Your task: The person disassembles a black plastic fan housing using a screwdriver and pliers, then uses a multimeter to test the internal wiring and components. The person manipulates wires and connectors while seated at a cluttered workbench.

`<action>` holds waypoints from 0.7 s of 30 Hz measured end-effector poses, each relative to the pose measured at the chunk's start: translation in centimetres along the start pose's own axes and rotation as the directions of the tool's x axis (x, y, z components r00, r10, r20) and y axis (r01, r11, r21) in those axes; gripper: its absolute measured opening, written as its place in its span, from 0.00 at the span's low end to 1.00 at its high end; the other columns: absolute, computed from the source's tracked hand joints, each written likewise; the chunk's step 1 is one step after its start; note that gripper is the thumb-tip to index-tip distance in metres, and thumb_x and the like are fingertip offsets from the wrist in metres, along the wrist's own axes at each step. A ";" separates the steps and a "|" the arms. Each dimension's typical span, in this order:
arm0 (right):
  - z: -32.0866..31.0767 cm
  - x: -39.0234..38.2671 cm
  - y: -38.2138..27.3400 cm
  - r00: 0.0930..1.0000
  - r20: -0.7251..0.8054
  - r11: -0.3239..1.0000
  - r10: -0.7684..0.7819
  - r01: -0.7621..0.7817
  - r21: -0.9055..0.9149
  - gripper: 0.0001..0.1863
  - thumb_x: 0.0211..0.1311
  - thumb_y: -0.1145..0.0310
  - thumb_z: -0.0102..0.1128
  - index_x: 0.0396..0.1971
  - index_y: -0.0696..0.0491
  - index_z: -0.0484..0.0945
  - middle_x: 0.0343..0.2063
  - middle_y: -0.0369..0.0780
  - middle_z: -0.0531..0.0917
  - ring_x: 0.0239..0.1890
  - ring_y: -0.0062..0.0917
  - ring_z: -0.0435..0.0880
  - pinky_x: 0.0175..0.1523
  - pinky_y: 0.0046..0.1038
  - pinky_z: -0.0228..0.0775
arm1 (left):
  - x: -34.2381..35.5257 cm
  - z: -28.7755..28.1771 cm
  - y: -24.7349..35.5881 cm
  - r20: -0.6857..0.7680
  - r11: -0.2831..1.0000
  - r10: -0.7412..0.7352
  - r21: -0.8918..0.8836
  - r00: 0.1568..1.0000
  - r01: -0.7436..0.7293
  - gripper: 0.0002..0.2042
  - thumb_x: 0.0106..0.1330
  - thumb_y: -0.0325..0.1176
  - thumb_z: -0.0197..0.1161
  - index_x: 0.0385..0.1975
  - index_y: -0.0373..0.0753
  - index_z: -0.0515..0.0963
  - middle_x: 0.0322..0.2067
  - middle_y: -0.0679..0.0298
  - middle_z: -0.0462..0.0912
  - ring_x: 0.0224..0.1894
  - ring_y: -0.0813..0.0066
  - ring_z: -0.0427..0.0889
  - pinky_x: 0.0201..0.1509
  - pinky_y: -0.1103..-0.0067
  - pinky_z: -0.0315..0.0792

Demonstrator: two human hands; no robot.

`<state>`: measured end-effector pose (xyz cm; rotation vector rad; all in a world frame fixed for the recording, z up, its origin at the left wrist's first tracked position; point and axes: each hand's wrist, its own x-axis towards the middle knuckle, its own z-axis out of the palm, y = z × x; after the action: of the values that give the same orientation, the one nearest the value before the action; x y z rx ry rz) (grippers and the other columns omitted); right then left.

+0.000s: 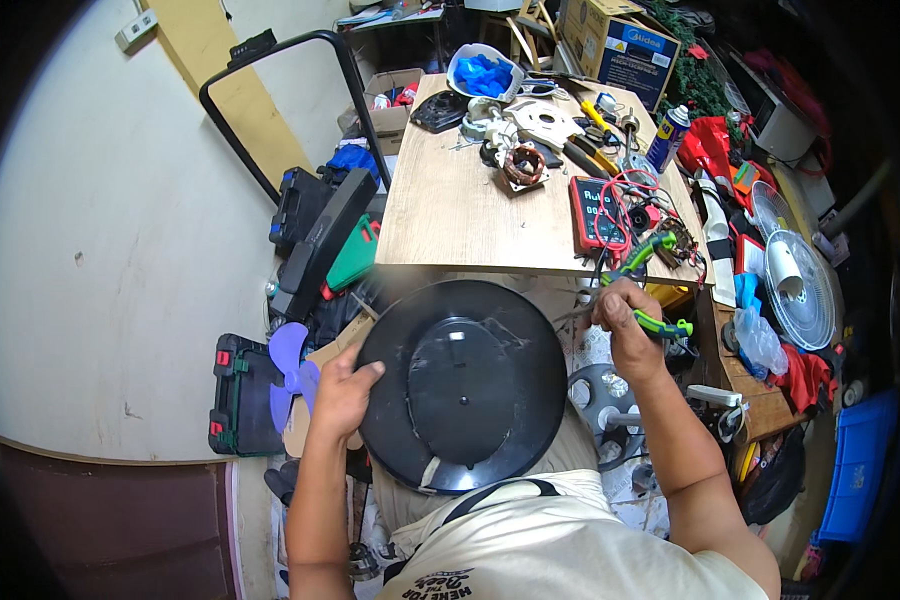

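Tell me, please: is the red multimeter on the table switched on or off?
The red multimeter is on: bright characters show on its dark screen.

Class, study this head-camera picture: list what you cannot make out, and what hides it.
- Head view: underside of the black disc, facing away from the camera.
- Head view: most fingers of the left hand, hidden by the disc.
- Head view: middle of the green-handled pliers, covered by the right hand.
- Head view: what the dark speck on the table is; too small.
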<state>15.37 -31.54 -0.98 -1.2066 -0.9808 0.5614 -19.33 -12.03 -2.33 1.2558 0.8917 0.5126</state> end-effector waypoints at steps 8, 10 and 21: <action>4.2 -1.7 5.5 0.982 -0.100 0.928 0.160 -0.184 -0.324 0.11 0.65 0.69 0.69 0.41 0.53 0.77 0.34 0.33 0.78 0.36 0.20 0.78 0.44 0.27 0.72 | -5.5 3.5 -11.1 -0.511 0.883 0.013 -0.398 0.859 -0.250 0.33 0.65 0.22 0.62 0.73 0.31 0.66 0.66 0.53 0.77 0.66 0.62 0.78 0.69 0.66 0.74; 4.9 0.8 6.2 0.992 0.001 0.906 -0.126 0.116 -0.407 0.12 0.60 0.75 0.68 0.43 0.53 0.78 0.35 0.38 0.80 0.37 0.28 0.81 0.44 0.31 0.74 | -8.7 2.4 -11.9 -0.313 0.923 0.013 -0.361 0.950 -0.132 0.37 0.67 0.29 0.65 0.77 0.32 0.61 0.70 0.54 0.74 0.70 0.60 0.73 0.73 0.66 0.70; 7.9 -1.2 4.1 0.827 0.258 0.535 -0.500 0.529 -0.659 0.18 0.50 0.80 0.69 0.43 0.53 0.79 0.35 0.42 0.84 0.36 0.41 0.83 0.43 0.39 0.77 | 8.4 -6.3 3.6 0.338 0.868 -0.043 0.478 0.940 -0.132 0.26 0.73 0.40 0.69 0.66 0.29 0.77 0.56 0.50 0.86 0.59 0.67 0.84 0.65 0.73 0.75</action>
<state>8.54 -27.27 -4.87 -1.4730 -1.6005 -0.3381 -19.08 -0.95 -1.65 1.7771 0.7177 0.0841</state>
